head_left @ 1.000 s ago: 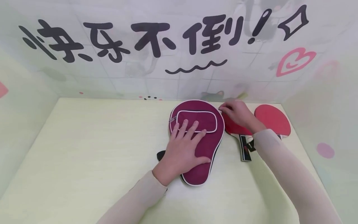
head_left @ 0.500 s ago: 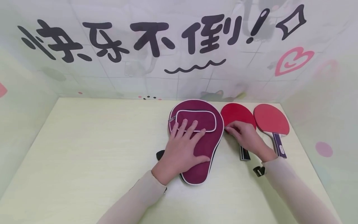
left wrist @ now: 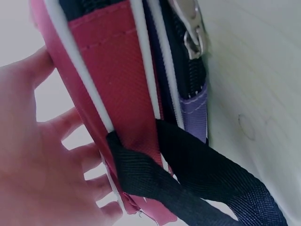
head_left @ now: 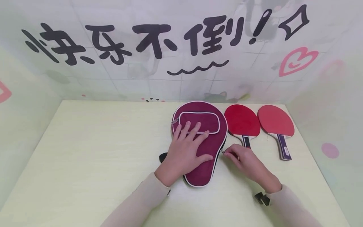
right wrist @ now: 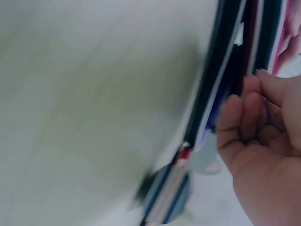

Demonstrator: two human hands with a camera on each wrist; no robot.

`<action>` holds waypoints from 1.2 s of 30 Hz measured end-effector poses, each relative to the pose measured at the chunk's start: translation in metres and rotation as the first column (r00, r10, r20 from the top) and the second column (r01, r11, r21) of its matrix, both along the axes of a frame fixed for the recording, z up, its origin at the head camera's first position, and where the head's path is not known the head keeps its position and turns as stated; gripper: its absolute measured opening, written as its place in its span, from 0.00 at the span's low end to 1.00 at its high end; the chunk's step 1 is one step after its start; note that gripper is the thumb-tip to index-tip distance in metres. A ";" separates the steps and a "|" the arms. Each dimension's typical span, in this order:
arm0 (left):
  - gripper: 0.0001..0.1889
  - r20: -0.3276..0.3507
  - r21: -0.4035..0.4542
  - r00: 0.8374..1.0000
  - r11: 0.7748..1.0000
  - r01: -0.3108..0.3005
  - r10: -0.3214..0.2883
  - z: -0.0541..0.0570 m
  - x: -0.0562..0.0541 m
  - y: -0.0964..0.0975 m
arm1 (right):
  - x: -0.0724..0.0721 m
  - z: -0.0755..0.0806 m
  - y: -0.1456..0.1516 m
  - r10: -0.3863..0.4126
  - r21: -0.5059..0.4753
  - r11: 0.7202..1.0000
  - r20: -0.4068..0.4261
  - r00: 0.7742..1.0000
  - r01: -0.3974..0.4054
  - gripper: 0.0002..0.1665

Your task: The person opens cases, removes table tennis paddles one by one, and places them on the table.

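A maroon paddle case (head_left: 195, 173) with white piping lies on the table, its front pocket toward the back wall. My left hand (head_left: 181, 154) rests on it palm down, fingers spread. At the right edge of the case my right hand (head_left: 246, 160) pinches a small zipper pull (head_left: 222, 151) between thumb and forefinger. In the left wrist view a purple-edged layer (left wrist: 194, 110) with its own zipper shows below the maroon side, and a black strap (left wrist: 141, 169) loops out. The right wrist view shows curled fingers at the case side; the pull is hidden there.
Two red table tennis paddles lie to the right: a darker one (head_left: 242, 119), its handle end hidden behind my right hand, and a lighter one (head_left: 275, 119) with a purple handle. A printed wall (head_left: 158, 88) stands along the table's back edge, with side walls at left and right.
My right hand has drawn the zipper pull along the right edge of the case, from near its top toward me. The left hand has stayed in place on the case.
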State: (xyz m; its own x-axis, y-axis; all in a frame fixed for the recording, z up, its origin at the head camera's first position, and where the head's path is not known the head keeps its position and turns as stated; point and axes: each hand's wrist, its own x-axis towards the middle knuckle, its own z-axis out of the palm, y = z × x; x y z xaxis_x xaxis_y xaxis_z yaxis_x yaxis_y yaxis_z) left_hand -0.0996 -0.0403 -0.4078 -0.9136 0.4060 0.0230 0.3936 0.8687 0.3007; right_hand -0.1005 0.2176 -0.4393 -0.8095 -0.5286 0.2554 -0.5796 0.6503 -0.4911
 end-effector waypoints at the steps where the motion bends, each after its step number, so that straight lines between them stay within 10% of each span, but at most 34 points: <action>1: 0.41 -0.001 0.002 1.000 1.000 0.000 0.000 0.000 0.000 0.000 | 0.003 0.001 -0.002 0.015 0.008 1.000 0.006 1.000 -0.015 0.08; 14: 0.41 -0.012 0.000 1.000 1.000 -0.024 0.024 0.000 0.000 -0.001 | 0.055 0.009 -0.031 0.204 0.137 0.972 -0.094 0.974 -0.191 0.08; 36: 0.39 -0.082 -0.107 0.997 0.994 -0.024 0.016 0.000 0.000 0.005 | 0.099 0.024 -0.130 0.108 0.429 0.904 -0.223 0.969 -0.002 0.11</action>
